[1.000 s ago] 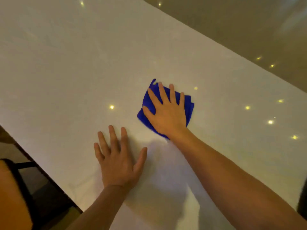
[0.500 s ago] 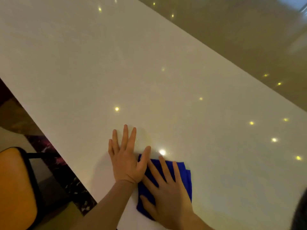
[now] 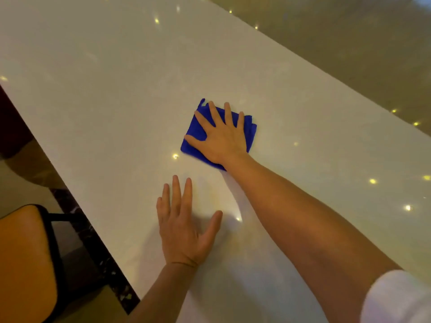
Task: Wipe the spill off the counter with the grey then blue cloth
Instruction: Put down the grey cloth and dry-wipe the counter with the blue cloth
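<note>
A folded blue cloth (image 3: 198, 131) lies flat on the white counter (image 3: 105, 94), near its middle. My right hand (image 3: 221, 136) presses down on the cloth with fingers spread, arm stretched forward. Nearer to me, my left hand (image 3: 182, 227) rests flat on the bare counter, fingers apart, holding nothing. I see no grey cloth, and no spill shows on the glossy surface.
The counter's left edge (image 3: 77, 190) runs diagonally, with an orange chair seat (image 3: 23, 264) below it. Beyond the far edge lies a beige floor (image 3: 338, 54). Ceiling lights reflect as bright dots on the counter.
My right hand pulled the blue cloth back beside my left hand, then pushed it forward again to mid-counter. My left hand stayed flat on the counter.
</note>
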The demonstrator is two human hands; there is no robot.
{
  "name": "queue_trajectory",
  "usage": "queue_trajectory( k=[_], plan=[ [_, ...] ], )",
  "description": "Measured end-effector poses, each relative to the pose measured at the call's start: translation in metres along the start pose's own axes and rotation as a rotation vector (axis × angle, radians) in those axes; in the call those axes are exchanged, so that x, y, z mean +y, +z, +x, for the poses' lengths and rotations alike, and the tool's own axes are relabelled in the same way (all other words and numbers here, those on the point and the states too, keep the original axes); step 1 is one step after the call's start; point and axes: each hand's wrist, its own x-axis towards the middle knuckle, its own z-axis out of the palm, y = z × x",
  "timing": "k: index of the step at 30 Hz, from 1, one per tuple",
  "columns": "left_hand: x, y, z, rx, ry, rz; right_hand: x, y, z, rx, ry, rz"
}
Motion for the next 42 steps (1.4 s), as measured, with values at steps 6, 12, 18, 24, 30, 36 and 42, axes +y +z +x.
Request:
queue_trajectory(
  k=[6,12,18,24,30,36,42],
  plan=[
    [0.002,-0.005,0.002,0.044,-0.021,-0.049,0.022,0.018,-0.107,0.092,0.105,0.033],
    [0.006,0.003,0.0,-0.152,0.185,0.277,0.008,0.066,-0.366,-0.091,0.336,0.006],
    [0.002,0.017,0.004,-0.183,0.116,0.444,0.025,0.042,-0.305,-0.043,0.422,0.031],
    [-0.005,0.025,0.005,-0.133,0.132,0.464,0.094,-0.001,-0.105,0.06,0.504,0.093],
    [-0.006,0.024,0.008,-0.148,0.102,0.448,0.087,0.006,-0.137,0.076,0.397,0.047],
    [-0.002,0.021,0.006,-0.196,0.083,0.408,0.02,0.052,-0.347,-0.069,0.518,0.067],
    [0.0,0.02,0.007,-0.201,0.099,0.428,0.025,0.049,-0.356,-0.063,0.563,0.047]
  ],
)
